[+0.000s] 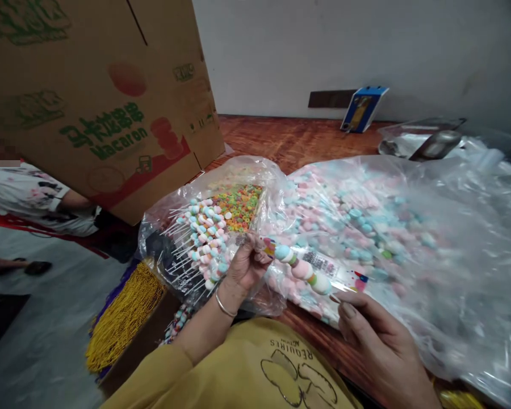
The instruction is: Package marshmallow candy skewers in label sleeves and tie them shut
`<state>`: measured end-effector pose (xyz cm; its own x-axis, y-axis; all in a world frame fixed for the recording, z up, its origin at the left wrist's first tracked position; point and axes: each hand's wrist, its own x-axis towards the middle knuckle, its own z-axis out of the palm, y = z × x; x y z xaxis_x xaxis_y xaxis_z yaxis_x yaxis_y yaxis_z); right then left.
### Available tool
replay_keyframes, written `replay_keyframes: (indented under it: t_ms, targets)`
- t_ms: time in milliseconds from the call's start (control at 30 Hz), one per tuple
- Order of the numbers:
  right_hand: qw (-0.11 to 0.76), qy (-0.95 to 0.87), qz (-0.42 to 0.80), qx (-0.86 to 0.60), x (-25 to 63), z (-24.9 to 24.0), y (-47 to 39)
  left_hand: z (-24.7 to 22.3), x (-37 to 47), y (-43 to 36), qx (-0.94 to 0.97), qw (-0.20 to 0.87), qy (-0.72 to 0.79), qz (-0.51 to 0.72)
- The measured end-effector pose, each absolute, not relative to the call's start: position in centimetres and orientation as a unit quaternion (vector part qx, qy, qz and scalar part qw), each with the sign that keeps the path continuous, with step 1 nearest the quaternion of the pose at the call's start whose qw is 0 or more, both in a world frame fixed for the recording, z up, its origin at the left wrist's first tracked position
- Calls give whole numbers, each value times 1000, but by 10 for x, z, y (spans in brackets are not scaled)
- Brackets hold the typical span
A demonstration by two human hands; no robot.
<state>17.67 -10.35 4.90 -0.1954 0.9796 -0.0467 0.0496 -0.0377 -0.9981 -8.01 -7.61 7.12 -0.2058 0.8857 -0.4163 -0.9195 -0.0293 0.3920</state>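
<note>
A marshmallow skewer (302,270) in blue, pink and white, with small coloured rings between the pieces, is held tilted in front of my body. My left hand (244,270) is closed on one end of a clear printed wrapper (323,266), next to the skewer's blue end. Whether the skewer is inside the wrapper or over it I cannot tell. At the other end, the fingers of my right hand (378,335) pinch the skewer's stick by the last white marshmallow. Left of my left hand, finished marshmallow skewers (206,233) lie in a pile, white sticks pointing left.
Coloured ring pieces (241,204) fill an open plastic bag (272,176). A large clear bag of loose marshmallows (357,204) covers the right side of the wooden table (272,136). Left stand a cardboard box (153,74) and gold bead strands (125,318). Another person's shirt (21,193) shows beyond.
</note>
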Motion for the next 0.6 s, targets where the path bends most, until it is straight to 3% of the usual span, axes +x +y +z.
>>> replay_keyframes:
  t_ms: [333,600]
  targets:
    - [436,-472,609,-465,180,50,-108,69,-71,-71,-32,626,306,716]
    - [423,-603,478,-479,190,39,-103,65,-69,-71,1,627,302,718]
